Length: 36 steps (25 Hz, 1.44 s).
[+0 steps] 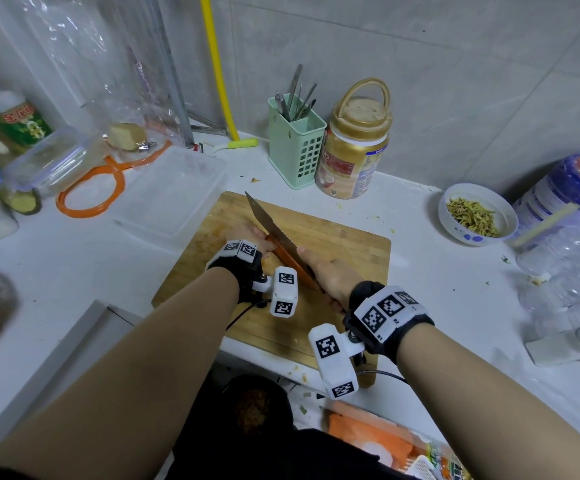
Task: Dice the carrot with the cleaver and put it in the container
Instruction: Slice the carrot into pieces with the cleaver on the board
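Observation:
An orange carrot [290, 259] lies lengthwise on the wooden cutting board [344, 237]. My left hand [247, 237] holds its far end down, fingers curled over it. The cleaver [264, 216] stands on edge along the carrot, its blade running away from me, and my right hand [330, 277] grips the handle, which the hand hides. A clear plastic container [174, 192] sits on the counter just left of the board, with nothing visible inside.
Behind the board stand a green utensil holder [295, 147] and a gold-lidded jar [354, 147]. A white bowl of shredded greens [477, 213] and a blue-lidded jar [572, 192] are at right. An orange hose loop [91, 195] and lidded boxes crowd the left.

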Tool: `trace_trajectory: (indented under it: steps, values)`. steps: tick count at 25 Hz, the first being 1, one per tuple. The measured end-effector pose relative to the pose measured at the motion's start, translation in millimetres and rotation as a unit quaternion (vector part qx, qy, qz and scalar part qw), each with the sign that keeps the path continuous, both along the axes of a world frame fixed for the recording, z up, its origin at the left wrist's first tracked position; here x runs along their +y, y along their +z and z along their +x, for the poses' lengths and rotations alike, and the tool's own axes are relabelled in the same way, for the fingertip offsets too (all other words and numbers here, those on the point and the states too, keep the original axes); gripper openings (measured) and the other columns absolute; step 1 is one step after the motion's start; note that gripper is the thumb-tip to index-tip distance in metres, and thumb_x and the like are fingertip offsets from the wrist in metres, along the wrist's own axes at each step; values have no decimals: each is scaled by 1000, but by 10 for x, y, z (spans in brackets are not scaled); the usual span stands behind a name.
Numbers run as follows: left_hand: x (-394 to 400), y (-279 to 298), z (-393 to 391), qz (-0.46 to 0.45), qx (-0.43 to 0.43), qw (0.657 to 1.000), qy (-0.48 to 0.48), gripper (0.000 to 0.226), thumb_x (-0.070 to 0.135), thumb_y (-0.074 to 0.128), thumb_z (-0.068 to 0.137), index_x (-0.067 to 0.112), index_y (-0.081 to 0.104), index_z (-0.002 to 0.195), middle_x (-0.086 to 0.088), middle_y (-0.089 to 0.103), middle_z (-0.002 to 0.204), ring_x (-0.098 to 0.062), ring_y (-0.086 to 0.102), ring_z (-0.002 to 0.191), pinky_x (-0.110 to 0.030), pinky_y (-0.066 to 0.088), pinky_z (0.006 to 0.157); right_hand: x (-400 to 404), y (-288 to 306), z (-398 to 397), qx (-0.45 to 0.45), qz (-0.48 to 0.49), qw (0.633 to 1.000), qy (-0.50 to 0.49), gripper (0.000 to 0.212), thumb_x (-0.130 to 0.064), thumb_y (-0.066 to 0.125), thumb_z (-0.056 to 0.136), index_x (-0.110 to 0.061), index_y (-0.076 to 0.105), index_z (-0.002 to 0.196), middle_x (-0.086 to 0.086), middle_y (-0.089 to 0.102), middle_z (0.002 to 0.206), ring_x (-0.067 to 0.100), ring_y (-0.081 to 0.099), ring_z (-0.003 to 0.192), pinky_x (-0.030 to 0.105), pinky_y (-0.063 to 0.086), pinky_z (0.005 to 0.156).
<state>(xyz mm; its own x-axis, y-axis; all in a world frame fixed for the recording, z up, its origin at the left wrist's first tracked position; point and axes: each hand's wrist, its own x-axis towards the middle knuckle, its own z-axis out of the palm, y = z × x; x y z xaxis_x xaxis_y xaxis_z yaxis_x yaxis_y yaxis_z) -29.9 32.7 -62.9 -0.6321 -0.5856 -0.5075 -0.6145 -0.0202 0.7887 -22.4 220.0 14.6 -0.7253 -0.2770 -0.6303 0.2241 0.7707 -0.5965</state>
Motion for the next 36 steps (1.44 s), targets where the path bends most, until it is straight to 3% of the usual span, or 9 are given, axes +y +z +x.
trace_trajectory:
  steps: [4, 8, 12, 15, 18, 22, 25, 29, 36]
  values:
    - [9, 6, 15, 4, 4, 1000, -5, 19, -3, 76, 77, 7, 62, 84, -12, 68, 81, -24, 72, 75, -40, 60, 80, -78, -42, -26, 1, -11, 1000, 1, 70, -76, 38, 85, -8, 54, 92, 5, 52, 71, 20, 48, 62, 26, 36, 57]
    - [14, -19, 31, -9, 11, 1000, -2, 20, 2, 80, 74, 8, 64, 86, -12, 70, 83, -25, 73, 77, -40, 61, 78, -195, -110, -102, 8, -18, 1000, -3, 90, -80, 38, 81, 0, 60, 118, 11, 56, 102, 27, 55, 90, 35, 45, 84]
    - [6, -8, 47, 23, 19, 999, 16, 15, -2, 74, 81, 8, 63, 83, -10, 67, 85, -23, 70, 79, -36, 60, 80, -188, -150, -102, 3, -20, 1000, -7, 96, -81, 39, 80, -1, 55, 130, 17, 60, 117, 27, 53, 94, 34, 41, 84]
    - [4, -3, 28, 16, 20, 999, 23, 14, 1, 76, 80, 9, 64, 81, -9, 68, 82, -26, 72, 85, -40, 60, 82, -175, -149, -127, 0, -16, 1000, -3, 93, -80, 38, 81, 0, 59, 122, 14, 61, 105, 30, 60, 94, 33, 44, 81]
    - [24, -14, 4, 1, 14, 999, 32, 17, 1, 77, 79, 10, 63, 76, -10, 68, 79, -28, 72, 86, -42, 60, 81, -160, -82, -121, -10, -19, 1000, -2, 78, -77, 38, 84, -4, 61, 97, 8, 58, 74, 22, 53, 63, 27, 38, 58]
    - [45, -42, -20, -24, 17, 999, 26, 20, 1, 77, 79, 11, 61, 73, -10, 67, 76, -28, 72, 82, -42, 60, 80, -149, -29, -118, -11, -9, 1000, -5, 70, -76, 38, 85, -8, 56, 79, 7, 55, 63, 20, 48, 55, 26, 33, 52]
    - [37, -45, -27, -29, 11, 999, 31, 21, 0, 77, 78, 11, 60, 73, -11, 68, 76, -27, 72, 78, -42, 60, 79, -130, -20, -119, -17, -8, 1000, -2, 72, -76, 38, 85, -7, 57, 85, 7, 55, 66, 20, 49, 57, 26, 34, 53]
    - [9, -61, -20, -61, -1, 998, 15, 21, 1, 78, 77, 12, 61, 72, -13, 71, 73, -26, 74, 73, -41, 61, 77, -98, -103, -66, 8, 1, 1000, 6, 89, -79, 37, 82, -3, 56, 123, 9, 53, 96, 24, 50, 80, 24, 33, 56]
    - [-5, -83, -44, -78, 4, 997, -3, 19, 6, 81, 77, 14, 64, 74, -9, 72, 72, -20, 73, 68, -38, 61, 77, -88, -61, -119, -4, 2, 1000, 4, 79, -77, 35, 85, -4, 62, 103, 9, 59, 86, 24, 54, 74, 27, 38, 65]
